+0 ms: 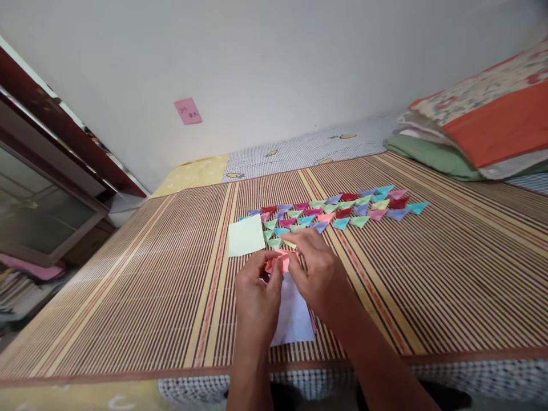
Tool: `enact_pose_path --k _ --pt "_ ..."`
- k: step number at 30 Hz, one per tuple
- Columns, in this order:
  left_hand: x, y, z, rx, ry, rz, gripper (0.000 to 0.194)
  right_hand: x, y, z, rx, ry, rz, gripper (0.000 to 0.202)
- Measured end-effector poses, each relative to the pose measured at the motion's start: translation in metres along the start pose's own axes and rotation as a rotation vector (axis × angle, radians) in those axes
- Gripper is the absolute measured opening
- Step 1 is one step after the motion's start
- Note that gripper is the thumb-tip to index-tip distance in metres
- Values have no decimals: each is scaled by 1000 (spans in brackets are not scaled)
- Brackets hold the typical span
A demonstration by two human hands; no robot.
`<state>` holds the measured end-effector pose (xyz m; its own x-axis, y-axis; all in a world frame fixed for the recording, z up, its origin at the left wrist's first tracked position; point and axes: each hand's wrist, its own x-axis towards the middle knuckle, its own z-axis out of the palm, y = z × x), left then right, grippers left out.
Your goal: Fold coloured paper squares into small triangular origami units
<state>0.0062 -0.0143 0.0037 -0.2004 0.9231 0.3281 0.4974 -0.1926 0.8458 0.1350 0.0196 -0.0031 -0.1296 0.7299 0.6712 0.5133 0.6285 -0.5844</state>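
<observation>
Between my two hands is a small piece of salmon-pink folded paper (283,263). My left hand (259,291) pinches its left side with thumb and fingers. On the other side my right hand (319,268) has its thumb and fingertips against the paper, partly covering it. Beneath my wrists a white sheet of paper (293,317) lies on the mat, with thin red edges showing at its right. Just beyond my left hand rests a pale green square of paper (247,236). Rows of small folded paper triangles (341,223) in many colours spread beyond my hands.
A striped bamboo mat (171,297) covers the bed. Folded bedding (492,125) is piled at the back right. A pink note (188,111) hangs on the wall (274,63). At the left stands a cabinet with a glass door (38,200).
</observation>
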Motion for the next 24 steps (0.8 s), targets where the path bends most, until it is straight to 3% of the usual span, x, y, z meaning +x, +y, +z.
enact_pose_path --k 4,9,15,24 --pt "0 -3 -1 -3 3 -24 11 0 -1 0 -71 -52 -112 19" --pt "0 1 -3 -47 -40 -64 11 0 -3 -2 -172 -83 -93 16" --pt "0 1 -5 -182 -111 -142 18 1 0 -4 -125 -96 -119 18" --pt "5 -3 -6 -350 -65 -209 27 2 -3 -4 -32 -92 -98 16"
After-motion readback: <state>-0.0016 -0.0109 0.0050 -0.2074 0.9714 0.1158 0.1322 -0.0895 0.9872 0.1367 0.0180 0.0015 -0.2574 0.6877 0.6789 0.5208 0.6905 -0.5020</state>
